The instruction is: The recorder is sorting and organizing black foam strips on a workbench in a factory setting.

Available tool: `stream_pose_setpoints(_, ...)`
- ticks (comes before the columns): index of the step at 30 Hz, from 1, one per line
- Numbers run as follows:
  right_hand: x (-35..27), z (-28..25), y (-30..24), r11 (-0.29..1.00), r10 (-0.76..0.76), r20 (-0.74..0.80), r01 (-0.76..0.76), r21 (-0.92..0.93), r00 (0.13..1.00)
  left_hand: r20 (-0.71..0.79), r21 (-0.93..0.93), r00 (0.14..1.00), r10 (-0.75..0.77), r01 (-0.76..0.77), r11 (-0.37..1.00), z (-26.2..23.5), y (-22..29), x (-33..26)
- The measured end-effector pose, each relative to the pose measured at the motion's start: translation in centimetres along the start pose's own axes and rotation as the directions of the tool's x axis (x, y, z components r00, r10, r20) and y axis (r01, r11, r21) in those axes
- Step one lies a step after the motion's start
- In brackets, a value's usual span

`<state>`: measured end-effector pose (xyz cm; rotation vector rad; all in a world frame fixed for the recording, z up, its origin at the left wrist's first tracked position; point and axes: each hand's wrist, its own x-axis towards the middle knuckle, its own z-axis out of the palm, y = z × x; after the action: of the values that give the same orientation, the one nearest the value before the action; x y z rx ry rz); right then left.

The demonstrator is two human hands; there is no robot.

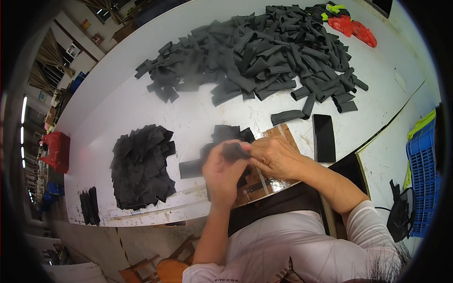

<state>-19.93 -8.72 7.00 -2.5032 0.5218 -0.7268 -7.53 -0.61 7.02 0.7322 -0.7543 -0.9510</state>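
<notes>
My left hand (pixel 221 175) grips a dark fabric piece (pixel 235 152) above the near side of the white table (pixel 96 127); my right hand (pixel 277 154) pinches its right edge. Visible part runs left to right; fingers hide the full long axis. Judgement: this piece unfinished, flat left pile (pixel 142 167) possibly done, far heap of tubes (pixel 264 59) possibly left.

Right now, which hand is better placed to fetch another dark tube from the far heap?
Probably the right hand: it is nearer the heap's closest tube and sits at one end of the dark piece, which the left hand wraps around.
</notes>
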Motion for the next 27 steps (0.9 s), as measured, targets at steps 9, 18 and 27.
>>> stream_pose_setpoints(9, -0.5, 1.3, 1.7, 0.985, -0.020, -0.041, 0.026, 0.168, 0.999, 0.064, 0.434, 0.997, -0.043, 0.011, 0.901, 1.6, 0.4, 0.8)
stream_pose_setpoints(18, -0.1, 0.1, 0.9, 0.968, -0.036, -0.051, 0.048, 0.245, 0.998, 0.165, 0.277, 0.985, 0.038, -0.084, 0.957, 0.9, 1.3, 1.1)
stream_pose_setpoints(27, -0.2, 1.9, 1.4, 0.928, 0.073, 0.030, -0.079, 0.363, 0.997, 0.012, 0.282, 1.000, 0.011, -0.014, 0.959, 1.4, 0.7, 0.5)
